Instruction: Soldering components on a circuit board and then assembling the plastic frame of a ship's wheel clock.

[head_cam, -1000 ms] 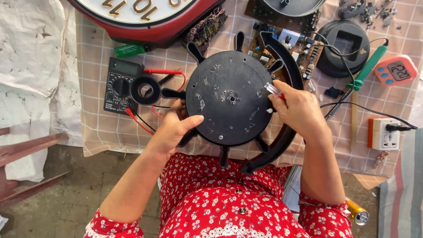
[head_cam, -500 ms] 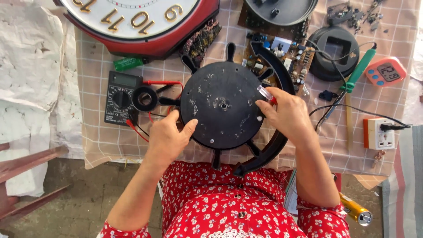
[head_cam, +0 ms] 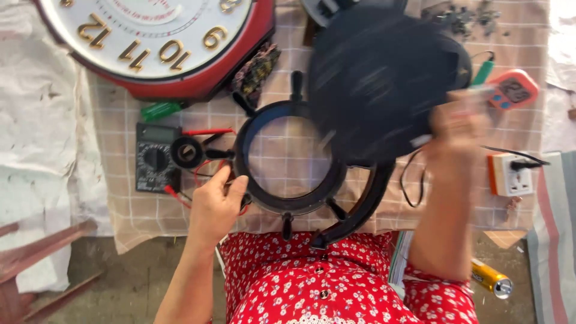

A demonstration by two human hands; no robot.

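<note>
Checked cloth covers the bench, with a red wall clock at eleven o'clock and a black meter at nine. At centre, the left hand grips the rim of the black wheel-shaped frame. At two o'clock the right hand, blurred, holds the round black back plate already lifted clear of the frame, not yet set down

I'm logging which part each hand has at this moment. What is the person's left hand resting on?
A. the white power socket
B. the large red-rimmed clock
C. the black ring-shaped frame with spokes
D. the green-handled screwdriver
C: the left hand grips the left rim of the black ring-shaped frame, while the right hand lifts the blurred black round panel away.
</note>
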